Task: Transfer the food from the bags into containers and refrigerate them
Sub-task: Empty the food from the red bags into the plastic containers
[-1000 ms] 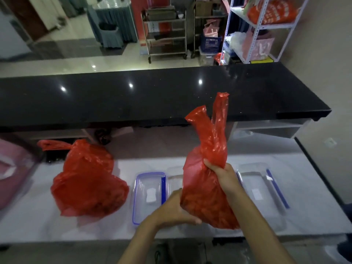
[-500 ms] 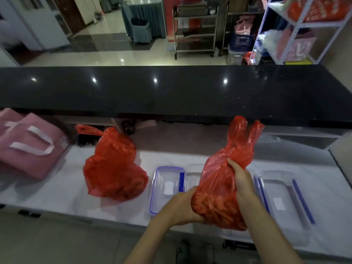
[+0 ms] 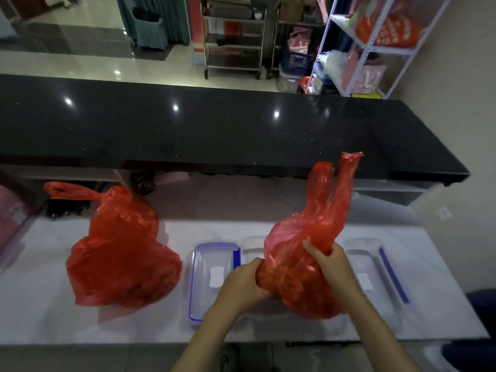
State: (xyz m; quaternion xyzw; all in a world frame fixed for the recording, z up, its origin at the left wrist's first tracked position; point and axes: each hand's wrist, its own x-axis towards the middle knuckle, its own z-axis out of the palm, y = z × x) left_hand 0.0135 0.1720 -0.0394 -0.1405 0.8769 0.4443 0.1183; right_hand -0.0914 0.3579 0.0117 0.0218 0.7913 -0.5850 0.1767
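Note:
A full red plastic bag stands over a clear container near the white counter's front edge, its two handles sticking up. My left hand grips its lower left side. My right hand pinches the plastic at its right side, below the handles. A second red bag sits alone at the left, its handle trailing left. A blue-rimmed lid lies between the two bags. Another clear lid with a blue clip lies to the right. The bags' contents are hidden.
A raised black countertop runs along the back of the white counter. A pink bag is at the far left edge. Beyond the black counter are steel trolleys and a white shelf rack.
The held bag has come lower over the containers and its top has slackened. My right hand has shifted to the bag's right side; my left hand stays on its lower left.

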